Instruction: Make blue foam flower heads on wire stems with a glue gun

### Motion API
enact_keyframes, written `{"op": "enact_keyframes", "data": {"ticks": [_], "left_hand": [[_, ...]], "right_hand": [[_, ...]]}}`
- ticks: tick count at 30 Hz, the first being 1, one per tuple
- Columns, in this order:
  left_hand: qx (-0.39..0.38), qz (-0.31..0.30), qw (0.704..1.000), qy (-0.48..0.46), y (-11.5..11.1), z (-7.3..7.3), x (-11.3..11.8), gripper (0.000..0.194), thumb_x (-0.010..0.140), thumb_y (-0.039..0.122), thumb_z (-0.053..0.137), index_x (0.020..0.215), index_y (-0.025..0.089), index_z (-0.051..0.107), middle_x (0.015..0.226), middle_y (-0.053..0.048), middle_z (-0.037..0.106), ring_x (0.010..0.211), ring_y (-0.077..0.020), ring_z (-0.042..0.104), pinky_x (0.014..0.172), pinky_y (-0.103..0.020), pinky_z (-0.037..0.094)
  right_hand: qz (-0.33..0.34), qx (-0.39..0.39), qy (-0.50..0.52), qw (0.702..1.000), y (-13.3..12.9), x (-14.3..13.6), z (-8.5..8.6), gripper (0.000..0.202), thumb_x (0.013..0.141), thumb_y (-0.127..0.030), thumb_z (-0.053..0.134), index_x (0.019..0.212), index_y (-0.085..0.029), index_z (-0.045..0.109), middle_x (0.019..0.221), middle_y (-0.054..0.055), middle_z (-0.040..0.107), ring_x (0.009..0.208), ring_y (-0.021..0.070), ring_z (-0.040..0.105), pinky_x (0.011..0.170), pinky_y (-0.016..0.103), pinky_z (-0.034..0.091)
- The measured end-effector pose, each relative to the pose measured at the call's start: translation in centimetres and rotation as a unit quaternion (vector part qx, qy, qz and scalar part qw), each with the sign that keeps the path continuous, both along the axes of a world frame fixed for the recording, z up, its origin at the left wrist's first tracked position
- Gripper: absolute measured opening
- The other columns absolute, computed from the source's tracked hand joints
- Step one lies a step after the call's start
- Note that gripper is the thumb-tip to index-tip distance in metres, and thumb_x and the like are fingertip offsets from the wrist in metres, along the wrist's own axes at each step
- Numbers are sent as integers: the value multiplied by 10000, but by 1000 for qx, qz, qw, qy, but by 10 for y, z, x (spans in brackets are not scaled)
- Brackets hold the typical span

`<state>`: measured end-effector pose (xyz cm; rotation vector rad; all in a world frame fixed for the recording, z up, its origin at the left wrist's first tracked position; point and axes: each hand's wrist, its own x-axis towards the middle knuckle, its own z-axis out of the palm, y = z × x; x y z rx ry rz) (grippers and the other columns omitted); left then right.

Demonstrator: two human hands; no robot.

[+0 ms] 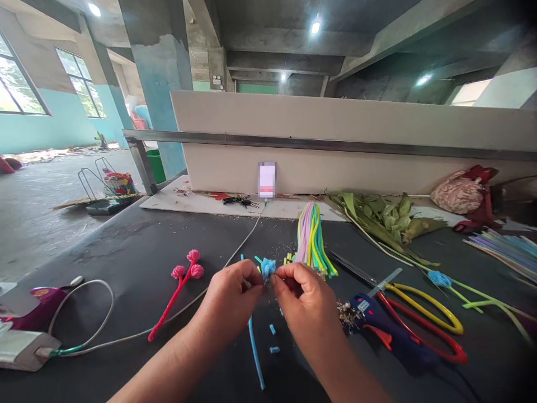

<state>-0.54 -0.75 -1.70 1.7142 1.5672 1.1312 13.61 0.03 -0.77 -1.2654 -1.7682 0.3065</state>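
Note:
My left hand [230, 294] and my right hand [308, 299] meet above the dark table, thumbs and forefingers pinched on opposite sides of a small fluffy blue pipe-cleaner flower [267, 268]. Its lower part is hidden by my fingertips. Below the hands lies a straight blue pipe cleaner [255, 355], with short blue cut pieces [274, 350] beside it. Just beyond my right hand is a bundle of purple, yellow and green pipe cleaners [312, 235]. A pink pipe-cleaner sprig [176, 296] with three puffs rests left of my left hand.
Scissors [447, 324] with red and yellow handles and a dark blue glue gun [390, 324] lie at the right. Another blue flower [439, 279] has a green stem. A phone [267, 180] leans on the back board, its cable [247, 235] crossing the table. A power strip [25, 347] sits left.

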Motion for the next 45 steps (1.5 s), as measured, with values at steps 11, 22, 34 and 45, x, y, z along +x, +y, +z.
{"op": "enact_keyframes", "data": {"ticks": [11,22,34,45], "left_hand": [[-150,-70,966,-197,2,13,1,205,693,298,616,651,191,446,424,88,437,356,-76,442,353,-176,348],[-168,-127,946,-247,4,12,-5,192,695,274,662,704,167,502,499,81,471,379,-27,399,360,-134,295],[-168,-125,950,-233,3,16,-8,173,702,250,668,801,158,561,526,67,490,422,-35,417,382,-136,325],[-117,-64,963,-235,5,13,-11,209,730,360,631,739,157,583,528,40,528,422,-59,451,405,-166,363]], "right_hand": [[41,-114,118,986,0,2,6,131,722,-296,616,667,-197,550,611,-28,509,554,120,440,535,244,364],[193,-272,338,880,4,15,2,305,783,-407,627,1053,-264,620,825,-22,560,778,123,498,715,243,396],[218,-296,378,850,8,11,2,248,692,-325,729,911,-212,699,833,10,690,842,165,584,796,289,421],[201,-289,322,879,6,7,2,224,746,-342,675,935,-224,691,824,-10,680,805,151,583,756,269,431]]}}
